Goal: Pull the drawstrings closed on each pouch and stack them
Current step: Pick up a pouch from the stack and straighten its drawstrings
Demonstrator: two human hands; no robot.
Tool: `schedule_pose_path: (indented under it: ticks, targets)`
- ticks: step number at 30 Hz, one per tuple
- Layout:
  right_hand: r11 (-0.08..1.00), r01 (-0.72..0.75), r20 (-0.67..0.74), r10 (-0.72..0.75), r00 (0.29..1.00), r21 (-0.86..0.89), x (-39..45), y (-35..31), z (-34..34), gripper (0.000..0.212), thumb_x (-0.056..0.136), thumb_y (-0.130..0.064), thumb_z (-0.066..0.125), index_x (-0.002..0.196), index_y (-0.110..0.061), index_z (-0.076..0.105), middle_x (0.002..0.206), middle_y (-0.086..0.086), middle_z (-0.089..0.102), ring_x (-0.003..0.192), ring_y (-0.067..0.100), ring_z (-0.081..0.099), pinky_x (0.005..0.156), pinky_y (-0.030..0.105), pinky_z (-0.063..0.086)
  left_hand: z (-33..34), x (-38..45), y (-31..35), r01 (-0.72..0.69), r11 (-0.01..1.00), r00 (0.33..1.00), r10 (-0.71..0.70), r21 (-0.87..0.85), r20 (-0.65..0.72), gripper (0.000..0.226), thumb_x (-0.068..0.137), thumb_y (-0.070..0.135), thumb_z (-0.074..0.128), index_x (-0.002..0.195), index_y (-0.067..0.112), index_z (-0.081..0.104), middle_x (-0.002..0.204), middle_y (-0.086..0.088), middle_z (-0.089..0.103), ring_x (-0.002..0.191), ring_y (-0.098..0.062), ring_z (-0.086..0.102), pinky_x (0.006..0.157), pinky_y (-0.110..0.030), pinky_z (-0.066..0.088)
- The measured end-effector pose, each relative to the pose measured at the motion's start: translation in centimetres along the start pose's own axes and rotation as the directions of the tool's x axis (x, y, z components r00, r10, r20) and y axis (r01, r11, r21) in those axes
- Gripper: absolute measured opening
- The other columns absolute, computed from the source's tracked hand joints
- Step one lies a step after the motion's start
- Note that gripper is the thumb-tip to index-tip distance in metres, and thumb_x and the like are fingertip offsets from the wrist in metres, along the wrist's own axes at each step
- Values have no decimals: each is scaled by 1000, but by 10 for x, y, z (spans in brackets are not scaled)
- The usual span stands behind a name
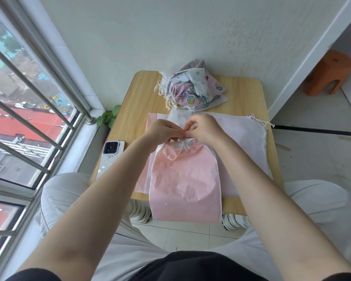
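Both hands meeting at frame centre over the gathered neck of the pink pouch [185, 175]: left hand [162, 129] and right hand [204, 128] with fingertips pinched together on the white drawstrings [186, 144], fingers curled. Pouch flat on the wooden table [128, 118], lower end hanging past the near edge. Likely slips: a cord escaping the pinch, an uneven pull leaving the mouth half open, or thin fabric bunching and jamming the channel; also the overhanging pouch sliding off toward the lap if dragged. Thin, crinkly, papery non-woven material, matte pink with small pale dots, puckered near the neck. More flat pouches [243, 138] beneath and to the right, white and pale pink, smooth, rectangular. Cinched pouches [190, 88] heaped at upper centre, printed with strawberries, soft and rumpled. Phone [110, 154] at table's left edge.
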State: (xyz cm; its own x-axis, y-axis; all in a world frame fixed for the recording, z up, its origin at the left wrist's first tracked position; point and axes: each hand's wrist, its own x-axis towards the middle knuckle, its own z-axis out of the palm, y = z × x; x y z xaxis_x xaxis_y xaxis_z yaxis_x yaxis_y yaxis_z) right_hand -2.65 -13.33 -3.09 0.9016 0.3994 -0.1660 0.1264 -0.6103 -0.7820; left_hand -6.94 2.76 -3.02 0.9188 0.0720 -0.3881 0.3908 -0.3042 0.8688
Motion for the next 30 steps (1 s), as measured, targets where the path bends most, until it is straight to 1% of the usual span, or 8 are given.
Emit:
schedule_pose_path:
  ticks: [4,7,11,15,19,23,26,30]
  targets:
    - [997,0,-16,-1,1000,-73,1,-4,1,13,75,-7,78,83,-12,69,72,0,66,68,14,61,67,30,55,0,-2,3,20,1000,999,-20,7,-46,18,70,4,83,87,3,78,70,-2,70,56,-4,59,51,-14,46]
    - [994,9,-23,-12,1000,-109,0,-7,0,11,76,-7,77,83,-12,70,69,-4,63,69,14,60,65,26,51,4,-4,3,27,999,994,-31,-42,-101,16,71,3,84,85,4,77,65,-3,70,49,-4,62,52,-15,50]
    - [990,10,-17,-12,1000,-141,0,-6,-1,12,76,-10,78,87,-14,74,74,-6,65,78,13,64,72,25,51,6,-8,2,-4,997,989,-7,-79,-149,11,74,2,81,83,1,76,68,-11,72,53,-13,68,55,-21,56]
    - [991,18,12,-17,1000,-135,-2,-5,0,15,81,-11,74,95,-12,76,83,-2,68,82,12,64,69,20,45,8,-5,-1,-51,999,982,53,16,-179,5,76,6,79,78,9,76,65,-5,71,59,-14,66,64,-25,58]
    - [990,34,59,-26,998,-137,-1,-5,-2,16,85,-12,68,98,-14,77,84,-4,69,80,6,62,61,12,41,10,-2,-8,-104,992,968,116,65,-221,9,77,8,79,84,9,73,70,-3,72,59,-10,65,67,-29,58]
    - [993,15,93,-4,996,-114,1,-2,-6,14,85,-14,71,96,-14,77,85,-2,72,76,5,61,69,19,43,9,-1,-10,-135,984,973,154,117,-170,9,82,8,75,88,12,71,75,-2,73,62,-7,64,71,-30,58]
    - [991,31,128,-14,992,-133,2,-1,-8,15,84,-14,72,97,-13,78,92,1,74,84,10,64,75,21,46,9,-2,-8,-154,970,975,180,190,-130,11,84,7,70,91,15,68,78,0,74,66,-8,65,73,-29,56]
    - [990,25,141,-6,990,-136,1,-3,-7,16,77,-18,78,92,-14,79,87,1,75,87,14,67,81,29,50,13,-1,-6,-178,934,952,243,311,-185,9,82,12,70,90,15,68,81,1,70,71,-9,62,62,-15,45]
